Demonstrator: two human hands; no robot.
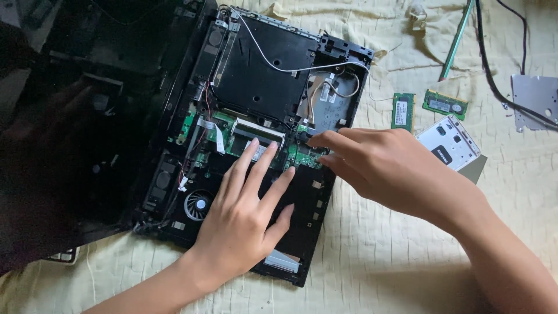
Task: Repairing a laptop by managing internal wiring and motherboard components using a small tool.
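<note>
Left hand laid flat and open on the near part of an opened laptop base, fingers spread, fingertips reaching the green circuit board near the middle, nothing gripped. Right hand coming in from the right, fingers bunched and pointing left, tips pressed down at the right edge of the same board beside a small connector; cannot tell whether anything is pinched between them. Laptop base lying on a pale yellow quilted cloth, bottom cover off, with a round fan at the near left, just beside the left wrist, and a white cable looping across the black plate toward the far right corner. Dark glossy lid folded out to the left. Well apart to the right of the base, on the cloth: two green memory modules, a silver drive in a bracket, and a grey metal plate at the far right under a black cable.
</note>
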